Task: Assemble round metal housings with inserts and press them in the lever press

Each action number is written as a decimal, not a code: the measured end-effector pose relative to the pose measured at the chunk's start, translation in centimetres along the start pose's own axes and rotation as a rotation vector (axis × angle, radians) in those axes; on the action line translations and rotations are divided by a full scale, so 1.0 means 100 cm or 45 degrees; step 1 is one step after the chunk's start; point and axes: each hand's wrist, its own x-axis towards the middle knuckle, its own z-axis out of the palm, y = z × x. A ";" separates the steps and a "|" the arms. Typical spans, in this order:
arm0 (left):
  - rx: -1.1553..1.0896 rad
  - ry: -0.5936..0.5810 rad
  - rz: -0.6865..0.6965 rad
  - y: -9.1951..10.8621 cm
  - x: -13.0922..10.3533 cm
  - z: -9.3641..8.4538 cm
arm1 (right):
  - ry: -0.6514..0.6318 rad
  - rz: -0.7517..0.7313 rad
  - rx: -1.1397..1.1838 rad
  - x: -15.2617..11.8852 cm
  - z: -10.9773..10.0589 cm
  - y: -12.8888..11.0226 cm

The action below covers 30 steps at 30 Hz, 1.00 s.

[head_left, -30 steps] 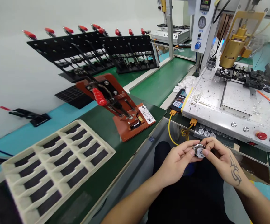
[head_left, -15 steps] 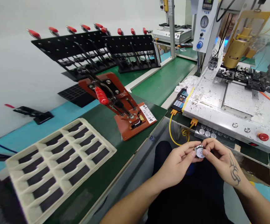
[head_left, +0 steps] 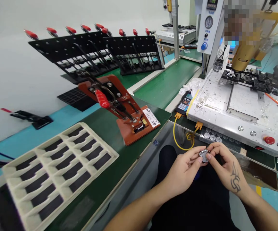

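- My left hand [head_left: 182,168] and right hand [head_left: 225,168] pinch a shiny metal disc [head_left: 204,157] between thumbs and fingertips, the thumbs on its face.
- The disc is round, with a polished silvery rim and a flatter, paler face; any print there is too small for me to read. I have it above my dark-clothed lap, just off the green bench edge.
- To my left lies a cream tray [head_left: 51,171], its moulded ribs wavy, its rectangular pockets dark at the bottom.
- Near it on the smooth green bench [head_left: 107,128] stands a reddish-brown toggle-clamp fixture [head_left: 128,133], its upper plate tilted up, its handle sleeved in glossy red, a white handwritten label on its base.
- To my right, the dispensing machine [head_left: 215,102] has a bare metal bed flecked with black bits, below a gold cylinder [head_left: 243,54].
- Compared with a second ago, my right hand sits slightly further left, its thumb further over the disc's face; the disc stays in both hands.
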 end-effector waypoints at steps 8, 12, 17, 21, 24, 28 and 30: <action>-0.055 0.027 0.011 -0.002 0.001 0.001 | 0.009 0.033 0.007 -0.002 0.001 0.000; -0.047 0.027 0.014 -0.004 0.001 0.002 | 0.022 0.055 0.022 -0.003 0.002 0.000; 0.057 0.056 0.011 -0.011 0.001 0.002 | 0.030 -0.063 -0.060 -0.003 0.006 0.002; 0.212 0.082 0.041 -0.012 0.002 -0.002 | 0.117 -0.258 -0.405 -0.001 0.005 0.009; 0.426 0.019 0.076 -0.003 0.003 -0.009 | 0.004 -0.276 -0.486 0.002 0.003 0.012; 0.721 -0.034 0.147 0.014 0.008 -0.020 | -0.181 -0.340 -0.347 0.010 0.002 0.009; 0.569 0.016 0.126 0.020 0.011 -0.023 | -0.111 -0.210 -0.160 0.015 0.003 0.007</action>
